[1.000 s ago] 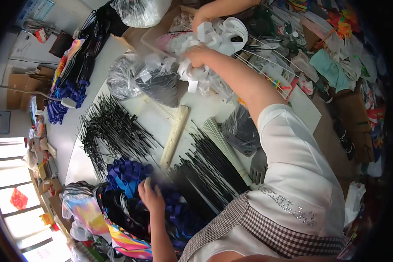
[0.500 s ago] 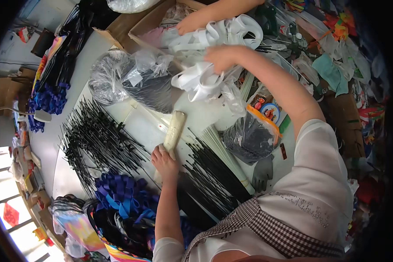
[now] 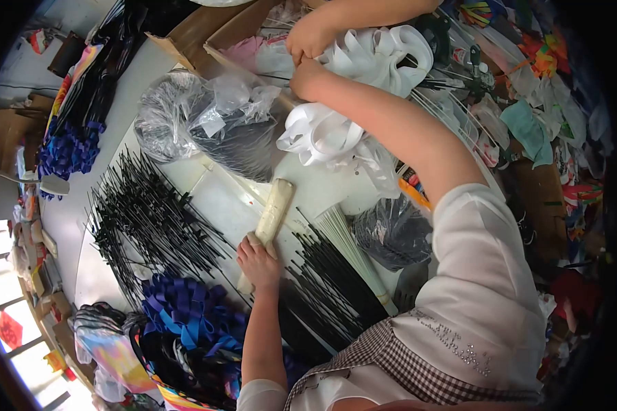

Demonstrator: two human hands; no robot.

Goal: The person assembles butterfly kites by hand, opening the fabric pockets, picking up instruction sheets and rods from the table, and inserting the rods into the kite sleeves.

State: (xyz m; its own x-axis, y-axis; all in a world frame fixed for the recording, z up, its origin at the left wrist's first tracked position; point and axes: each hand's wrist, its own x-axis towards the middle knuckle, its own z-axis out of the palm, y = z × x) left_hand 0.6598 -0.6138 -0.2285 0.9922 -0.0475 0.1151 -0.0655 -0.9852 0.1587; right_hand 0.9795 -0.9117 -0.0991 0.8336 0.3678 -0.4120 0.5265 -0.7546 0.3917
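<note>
- Resting palm down on the cream bar [image 3: 275, 205] is the left hand [image 3: 257, 266], as the head view shows; its fingers are bent over the lower part, but I cannot tell if they grip it firmly.
- The right hand [image 3: 310, 81] reaches forward, above the lower white bands [image 3: 319, 137]; its fingertips are partly hidden, so I cannot tell whether they hold something.
- Just beside it is another person's hand [image 3: 312, 38], near the upper white bands [image 3: 401, 58] and the cardboard box [image 3: 243, 24].
- The cream bar lies on the counter [image 3: 308, 179], between the scattered black rods [image 3: 154, 216] and the bundle of pale rods [image 3: 349, 240].
- Near its upper end is a clear bag [image 3: 236, 140] with dark contents; the blue straps [image 3: 192, 308] lie close to the left forearm.
</note>
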